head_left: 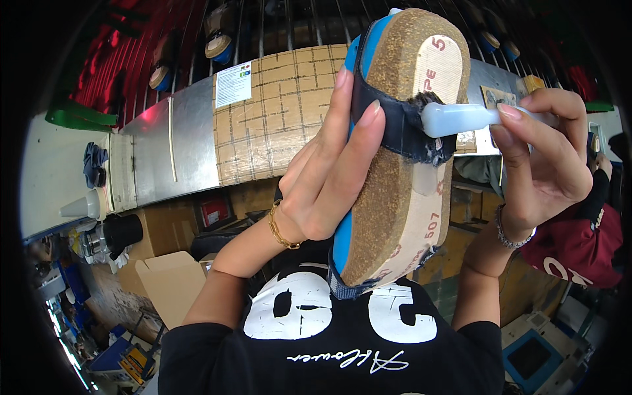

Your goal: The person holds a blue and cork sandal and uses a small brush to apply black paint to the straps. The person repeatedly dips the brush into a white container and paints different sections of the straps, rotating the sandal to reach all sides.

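My left hand (pixel 329 161) grips a sandal (pixel 385 217) with a cork-like brown sole, held up with its underside toward me. A blue shoe last (pixel 342 243) fills it, and a dark strap (pixel 388 125) wraps over its edge onto the underside, its end ragged. Two of my left fingers press along that strap. Between thumb and fingers, my right hand (pixel 543 148) pinches a pale plastic brush (pixel 464 120). The broad end of the brush touches the strap end, where a dark tuft shows; I cannot tell bristles from frayed strap there.
Behind the sandal, a cardboard sheet (pixel 283 105) lies on a metal table (pixel 184 148). Beyond it, more sandals on blue lasts (pixel 218 49) rest on a rack of bars under red light. An open carton (pixel 168 283) stands lower left. A co-worker in maroon (pixel 579 243) is at right.
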Tool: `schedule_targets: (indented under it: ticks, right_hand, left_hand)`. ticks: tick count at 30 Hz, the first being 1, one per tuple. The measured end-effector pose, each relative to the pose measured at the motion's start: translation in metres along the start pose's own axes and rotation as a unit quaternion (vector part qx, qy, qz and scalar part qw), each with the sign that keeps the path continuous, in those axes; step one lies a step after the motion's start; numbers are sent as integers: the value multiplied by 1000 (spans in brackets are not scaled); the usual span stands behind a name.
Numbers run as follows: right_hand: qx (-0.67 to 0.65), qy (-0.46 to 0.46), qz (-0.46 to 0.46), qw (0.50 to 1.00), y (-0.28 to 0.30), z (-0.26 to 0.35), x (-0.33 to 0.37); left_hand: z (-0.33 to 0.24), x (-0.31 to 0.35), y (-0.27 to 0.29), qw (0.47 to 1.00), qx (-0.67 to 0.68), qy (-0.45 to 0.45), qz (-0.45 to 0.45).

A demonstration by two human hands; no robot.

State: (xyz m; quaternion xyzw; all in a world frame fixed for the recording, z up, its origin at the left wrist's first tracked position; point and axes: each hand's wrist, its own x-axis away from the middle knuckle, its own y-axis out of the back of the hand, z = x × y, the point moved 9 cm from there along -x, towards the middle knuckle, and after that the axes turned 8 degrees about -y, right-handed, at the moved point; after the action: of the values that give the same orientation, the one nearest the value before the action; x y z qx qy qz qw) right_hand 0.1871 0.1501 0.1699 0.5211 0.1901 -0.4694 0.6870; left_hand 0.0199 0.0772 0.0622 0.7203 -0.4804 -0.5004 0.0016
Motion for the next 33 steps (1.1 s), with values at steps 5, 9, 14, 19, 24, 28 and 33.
schedule_targets:
  ticks: [5, 9, 14, 19, 24, 28, 33]
  right_hand:
    - [-10, -13, 13, 1000, 0, -1, 1]
    - [-2, -9, 18, 1000, 1, 1, 2]
    - [4, 6, 27, 1000, 2, 3, 4]
    - [-3, 15, 49, 999, 3, 3, 4]
    - [-27, -3, 69, 997, 3, 1, 7]
    - [-39, -17, 81, 996, 2, 2, 8]
    - [-106, -30, 142, 984, -1, -6, 1]
  left_hand:
    - [-2, 0, 1, 1000, -2, -4, 2]
    - [-6, 0, 1, 1000, -2, -6, 9]
    - [-8, 0, 1, 1000, -3, -7, 12]
    - [-10, 1, 2, 1000, -6, -10, 13]
    - [-11, 2, 3, 1000, -7, -15, 9]
    - [-13, 1, 6, 1000, -9, -21, 7]
    - [-14, 1, 10, 999, -21, -30, -17]
